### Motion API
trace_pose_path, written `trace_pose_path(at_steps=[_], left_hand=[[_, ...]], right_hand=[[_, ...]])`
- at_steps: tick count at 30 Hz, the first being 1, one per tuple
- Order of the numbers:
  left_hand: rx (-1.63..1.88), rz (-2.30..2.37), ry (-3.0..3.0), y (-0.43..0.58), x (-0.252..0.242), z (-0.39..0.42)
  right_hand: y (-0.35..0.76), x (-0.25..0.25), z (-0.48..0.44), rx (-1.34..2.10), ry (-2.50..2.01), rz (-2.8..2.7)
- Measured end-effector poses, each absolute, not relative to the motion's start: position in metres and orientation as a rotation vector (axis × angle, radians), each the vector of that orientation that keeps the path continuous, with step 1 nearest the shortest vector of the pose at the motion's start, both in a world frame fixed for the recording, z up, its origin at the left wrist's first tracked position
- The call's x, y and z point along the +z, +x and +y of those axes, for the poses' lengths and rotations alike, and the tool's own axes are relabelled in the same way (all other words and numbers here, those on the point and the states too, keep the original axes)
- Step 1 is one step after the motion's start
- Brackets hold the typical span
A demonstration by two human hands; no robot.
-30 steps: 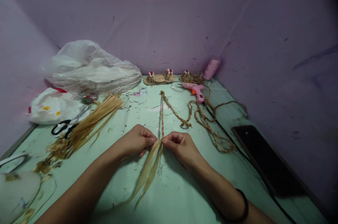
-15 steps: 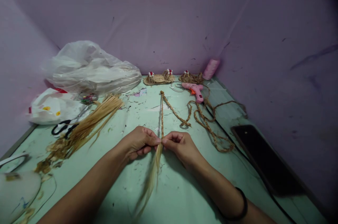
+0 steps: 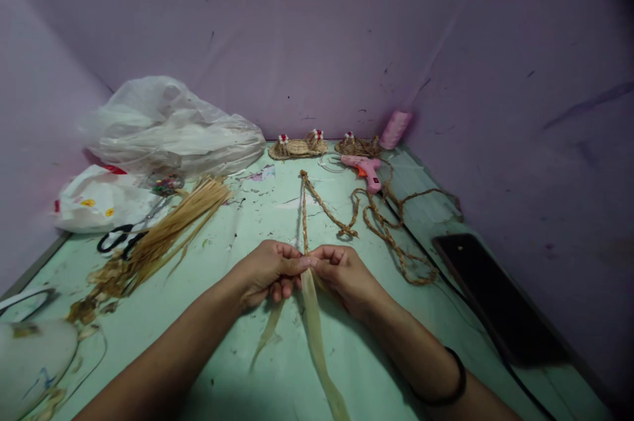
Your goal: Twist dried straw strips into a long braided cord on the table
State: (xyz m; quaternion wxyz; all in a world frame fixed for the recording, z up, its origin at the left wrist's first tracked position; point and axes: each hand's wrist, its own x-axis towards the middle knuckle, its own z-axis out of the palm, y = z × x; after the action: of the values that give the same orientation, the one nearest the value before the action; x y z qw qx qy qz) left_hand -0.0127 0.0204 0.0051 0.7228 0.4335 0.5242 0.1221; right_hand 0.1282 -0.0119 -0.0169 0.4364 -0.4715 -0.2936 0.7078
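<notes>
A thin braid of dried fibre (image 3: pixel 304 216) runs from the middle of the table toward me, and its near end lies between my hands. My left hand (image 3: pixel 272 272) pinches the fibre strands at that end with thumb and forefinger. Right against it, my right hand (image 3: pixel 344 275) pinches the same spot from the other side. One wide pale strand (image 3: pixel 313 328) hangs down between the hands toward me. A shorter strand (image 3: pixel 269 334) dangles under my left hand. Part of the strands is hidden behind my right fingers.
To the left lie a bundle of dried fibre (image 3: pixel 173 226), black-handled scissors (image 3: pixel 116 239) and plastic bags (image 3: pixel 178 130). At the back are small woven slippers (image 3: pixel 298 149) and a pink thread spool (image 3: pixel 395 129). A pink glue gun (image 3: pixel 364 170), loose braided cord (image 3: pixel 391 242) and a phone (image 3: pixel 495 299) occupy the right.
The strands hung together toward the lower left; now they are spread, with one wide strand swung to the lower right and another under my left hand. Both hands have shifted slightly right.
</notes>
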Motion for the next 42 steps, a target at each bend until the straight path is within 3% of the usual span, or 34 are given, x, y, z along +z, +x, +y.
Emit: trace_pose_path(at_steps=[30, 42], left_hand=[[0.397, 1.183, 1.159, -0.014, -0.007, 0.024], [0.389, 1.134, 0.98, -0.015, 0.004, 0.02]], right_hand=[[0.138, -0.012, -0.009, 1.962, -1.088, -0.715], [0.132, 0.0, -0.01, 1.803, -1.288, -0.722]])
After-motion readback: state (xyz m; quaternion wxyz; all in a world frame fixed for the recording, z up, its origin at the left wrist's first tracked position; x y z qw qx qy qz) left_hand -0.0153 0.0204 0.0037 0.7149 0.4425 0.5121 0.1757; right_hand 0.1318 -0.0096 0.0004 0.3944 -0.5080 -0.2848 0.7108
